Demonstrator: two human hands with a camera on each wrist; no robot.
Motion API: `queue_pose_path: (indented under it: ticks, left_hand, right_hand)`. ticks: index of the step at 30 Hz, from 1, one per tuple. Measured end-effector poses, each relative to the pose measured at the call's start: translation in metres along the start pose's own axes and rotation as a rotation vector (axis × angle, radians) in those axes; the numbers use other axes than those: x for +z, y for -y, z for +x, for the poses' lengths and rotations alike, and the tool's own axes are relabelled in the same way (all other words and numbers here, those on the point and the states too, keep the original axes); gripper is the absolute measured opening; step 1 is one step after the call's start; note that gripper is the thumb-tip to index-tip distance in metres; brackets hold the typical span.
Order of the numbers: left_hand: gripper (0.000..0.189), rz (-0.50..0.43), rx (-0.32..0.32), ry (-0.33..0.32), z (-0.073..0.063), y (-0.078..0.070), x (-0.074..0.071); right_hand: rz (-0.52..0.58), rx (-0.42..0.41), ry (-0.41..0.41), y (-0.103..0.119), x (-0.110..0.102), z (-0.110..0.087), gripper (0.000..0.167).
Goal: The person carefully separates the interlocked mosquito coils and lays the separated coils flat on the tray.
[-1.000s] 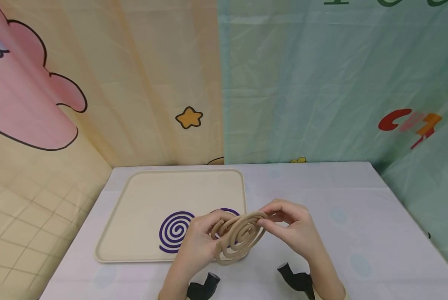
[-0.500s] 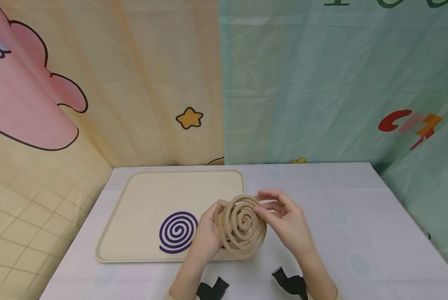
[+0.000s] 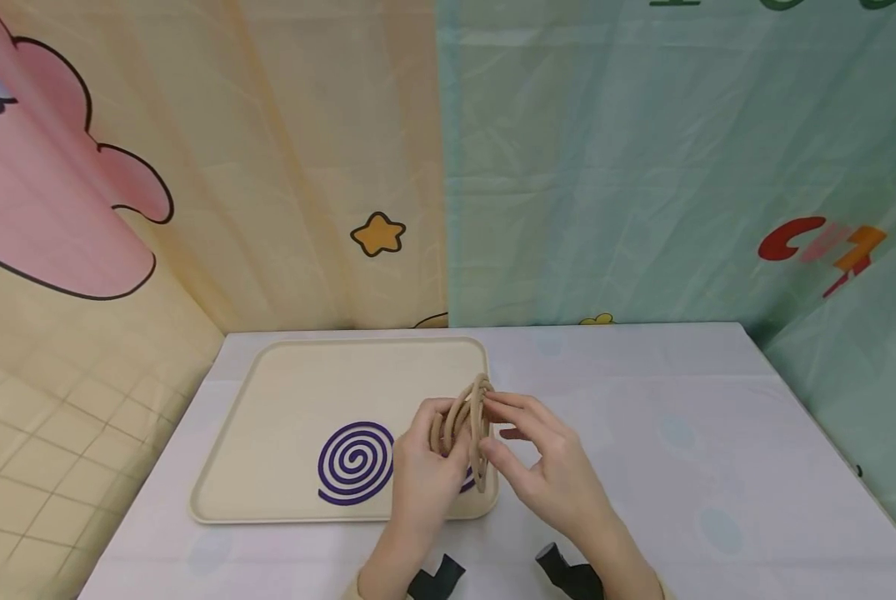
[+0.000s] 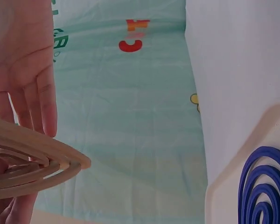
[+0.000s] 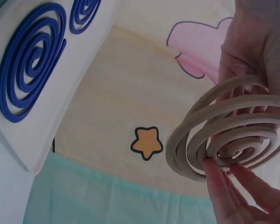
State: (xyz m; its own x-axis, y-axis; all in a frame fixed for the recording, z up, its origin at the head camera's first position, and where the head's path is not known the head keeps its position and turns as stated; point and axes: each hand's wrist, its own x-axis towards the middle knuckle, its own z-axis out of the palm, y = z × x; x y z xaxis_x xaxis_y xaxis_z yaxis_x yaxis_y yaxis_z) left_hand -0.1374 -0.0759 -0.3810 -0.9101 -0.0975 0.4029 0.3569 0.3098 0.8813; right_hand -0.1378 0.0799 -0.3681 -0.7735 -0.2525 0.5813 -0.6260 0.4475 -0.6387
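A tan mosquito coil [image 3: 478, 442] is held above the tray's right front corner, seen nearly edge-on in the head view. Its rings are spread apart; I cannot tell whether it is one coil or two nested together. My left hand [image 3: 427, 475] grips it from the left, thumb among the rings. From the right, my right hand [image 3: 548, 467] touches its face with spread fingertips and thumb. In the right wrist view those fingertips [image 5: 210, 165] lie against the rings. One purple-blue mosquito coil [image 3: 355, 463] lies flat on the tray; a second [image 3: 468, 479] is mostly hidden behind my left hand.
The cream tray [image 3: 320, 375] lies at the left of a white-covered table [image 3: 643, 433]. Patterned curtains [image 3: 605, 167] rise behind the table and at both sides. Black camera mounts [image 3: 438, 577] sit at both wrists, low over the table.
The tan coil has turned from a slant to face-on, then to edge-on and upright. My right hand has shifted left, from pinching its rim to touching its face. My left hand keeps its grip.
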Motion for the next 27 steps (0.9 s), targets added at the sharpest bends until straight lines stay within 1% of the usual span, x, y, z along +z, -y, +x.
queue_pose_path:
  ticks: [2, 5, 8, 11, 13, 15, 16, 18, 20, 22, 23, 24, 25, 27]
  left_hand:
    - [0.023, 0.026, 0.082, -0.031, -0.001, 0.001, 0.002]
    - [0.025, 0.073, 0.185, -0.055, -0.003, 0.001, 0.006]
    - [0.026, 0.133, 0.281, -0.071, -0.005, -0.001, 0.009]
    - [0.026, 0.173, 0.352, -0.078, -0.007, -0.002, 0.012]
    - [0.027, 0.210, 0.397, -0.095, -0.007, -0.003, 0.013]
    - [0.029, 0.256, 0.440, -0.108, -0.008, -0.003, 0.013]
    - [0.030, 0.281, 0.461, -0.115, -0.007, -0.003, 0.012]
    - [0.032, 0.336, 0.492, -0.124, -0.007, -0.002, 0.012]
    - [0.030, 0.356, 0.496, -0.122, -0.006, -0.001, 0.011]
    - [0.027, 0.338, 0.464, -0.107, -0.005, 0.000, 0.009]
    - [0.025, 0.314, 0.430, -0.093, -0.005, -0.001, 0.007]
    - [0.022, 0.276, 0.389, -0.067, -0.004, 0.000, 0.005]
    - [0.020, 0.231, 0.327, -0.031, -0.003, -0.001, 0.002]
    - [0.016, 0.139, 0.183, 0.062, 0.000, -0.003, -0.006]
  right_hand:
    - [0.107, 0.103, 0.048, 0.004, -0.001, -0.002, 0.039]
    - [0.203, 0.245, 0.074, 0.009, -0.001, -0.003, 0.039]
    - [0.257, 0.354, 0.060, 0.014, -0.003, -0.003, 0.033]
    - [0.317, 0.441, 0.031, 0.019, -0.006, -0.002, 0.027]
    - [0.334, 0.492, 0.003, 0.022, -0.008, -0.001, 0.024]
    - [0.316, 0.513, -0.022, 0.024, -0.008, -0.001, 0.022]
    - [0.287, 0.503, -0.037, 0.025, -0.007, -0.002, 0.022]
    - [0.170, 0.428, -0.074, 0.025, -0.003, -0.002, 0.019]
    - [-0.002, 0.299, -0.131, 0.022, 0.001, -0.003, 0.015]
    - [-0.182, 0.168, -0.209, 0.019, 0.004, -0.003, 0.015]
    - [-0.263, 0.115, -0.249, 0.018, 0.004, -0.003, 0.015]
    - [-0.317, 0.069, -0.279, 0.016, 0.002, -0.003, 0.016]
    - [-0.342, 0.034, -0.296, 0.014, 0.000, -0.002, 0.017]
    - [-0.327, 0.014, -0.299, 0.012, -0.006, -0.002, 0.018]
